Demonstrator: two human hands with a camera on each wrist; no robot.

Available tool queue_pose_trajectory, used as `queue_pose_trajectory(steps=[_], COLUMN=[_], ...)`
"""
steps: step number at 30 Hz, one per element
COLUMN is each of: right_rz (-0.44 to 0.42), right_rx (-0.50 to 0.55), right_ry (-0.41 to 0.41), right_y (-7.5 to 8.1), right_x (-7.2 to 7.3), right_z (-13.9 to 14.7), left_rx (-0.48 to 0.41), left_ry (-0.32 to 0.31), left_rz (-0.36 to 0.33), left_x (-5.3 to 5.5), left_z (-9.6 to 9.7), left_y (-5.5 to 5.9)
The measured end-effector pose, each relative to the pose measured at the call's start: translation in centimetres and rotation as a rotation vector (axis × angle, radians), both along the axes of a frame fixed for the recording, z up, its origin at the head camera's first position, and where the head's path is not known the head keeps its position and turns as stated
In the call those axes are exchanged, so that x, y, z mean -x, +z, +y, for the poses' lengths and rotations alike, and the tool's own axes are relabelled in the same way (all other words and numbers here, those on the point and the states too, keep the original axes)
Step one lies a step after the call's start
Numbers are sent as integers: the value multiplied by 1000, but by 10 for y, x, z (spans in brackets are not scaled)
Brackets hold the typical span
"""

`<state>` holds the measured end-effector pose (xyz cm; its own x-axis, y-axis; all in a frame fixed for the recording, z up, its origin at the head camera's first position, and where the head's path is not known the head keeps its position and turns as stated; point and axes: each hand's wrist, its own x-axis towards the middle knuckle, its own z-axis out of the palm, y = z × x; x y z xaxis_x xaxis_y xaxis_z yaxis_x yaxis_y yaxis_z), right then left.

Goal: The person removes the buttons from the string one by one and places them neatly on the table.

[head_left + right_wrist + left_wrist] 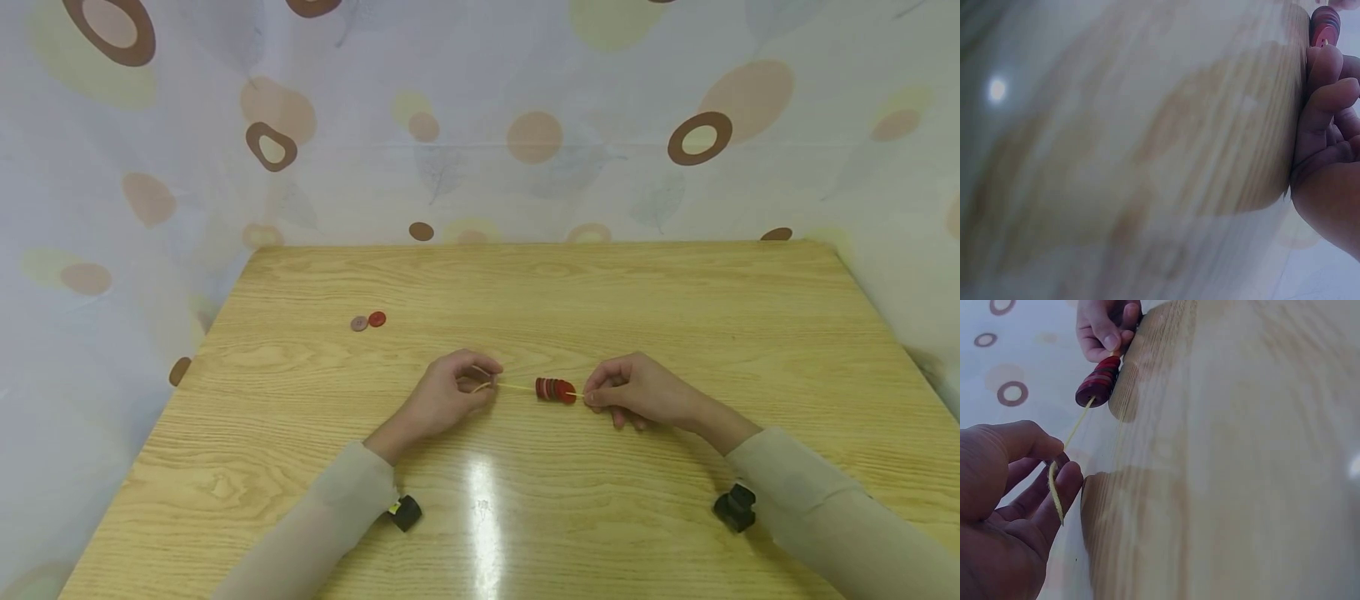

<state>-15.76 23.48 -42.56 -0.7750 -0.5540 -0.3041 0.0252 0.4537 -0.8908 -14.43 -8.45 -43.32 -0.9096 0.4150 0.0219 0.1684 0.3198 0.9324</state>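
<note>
Several red, pink and dark buttons [551, 389] sit stacked on a yellow cord [517, 386] stretched between the two hands. On the left, the left hand [455, 392] pinches a small dark disc, apparently a button [1063, 460], between thumb and fingertips. The cord passes through there, and its loose end [1057, 500] hangs beside the fingers in the left wrist view. My right hand [637, 389] pinches the cord close to the red button at the stack's right end. In the right wrist view, the right fingers [1329, 94] partly hide the cord.
Two loose buttons lie on the wooden table [300, 400] at the back left, one greyish pink [359, 323] and one red [377, 319]. A patterned cloth [480, 183] hangs behind the table. Black wrist devices [405, 512] are near both sleeves.
</note>
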Motion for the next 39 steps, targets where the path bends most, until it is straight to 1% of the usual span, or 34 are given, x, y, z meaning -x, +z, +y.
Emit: queue_pose_trajectory(steps=[10,28,35,39], right_rz=[0,6,6,5], right_rx=[1,-1,2,6], right_ry=[-1,1,2,2], right_y=[2,3,3,2], right_x=[-1,-2,-2,-2], right_z=[0,-1,-1,-1], left_rx=[24,-7,-25,-28], left_ry=[9,14,13,16], left_rz=[6,2,14,11], left_x=[-1,-2,-1,-1], left_z=[-4,-10,-11,-12], left_y=[1,0,-3,-2])
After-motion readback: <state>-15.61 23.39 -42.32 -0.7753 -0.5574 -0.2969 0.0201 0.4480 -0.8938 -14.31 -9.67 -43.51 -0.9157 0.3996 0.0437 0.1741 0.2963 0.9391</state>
